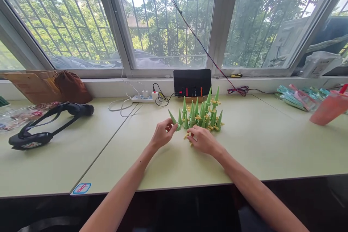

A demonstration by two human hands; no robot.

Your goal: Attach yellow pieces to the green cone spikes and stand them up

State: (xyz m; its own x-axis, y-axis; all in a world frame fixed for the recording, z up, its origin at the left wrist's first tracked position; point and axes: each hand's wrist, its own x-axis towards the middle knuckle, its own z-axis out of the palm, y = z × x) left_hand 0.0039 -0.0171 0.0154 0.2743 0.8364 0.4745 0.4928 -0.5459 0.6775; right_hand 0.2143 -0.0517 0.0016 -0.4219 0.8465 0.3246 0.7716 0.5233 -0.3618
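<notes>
My left hand (pixel 163 133) is closed on a green cone-shaped piece (pixel 172 117), which leans to the left just above the table. My right hand (pixel 204 140) reaches in from the right, its thumb and fingers pinched around a small yellow piece (pixel 186 136). More yellow shows under its fingertips, partly hidden. Right behind both hands stands a cluster of pointed green cones (pixel 202 110), mostly upright, with small yellow pieces sticking out around their bases.
Behind the cones, a dark tablet (pixel 192 78) leans by the window with a phone in front. A power strip (pixel 143 99) with cables lies to its left. A black head-strap device (pixel 51 123) rests at left, a pink cup (pixel 330 107) and plastic packets (pixel 295 96) at right.
</notes>
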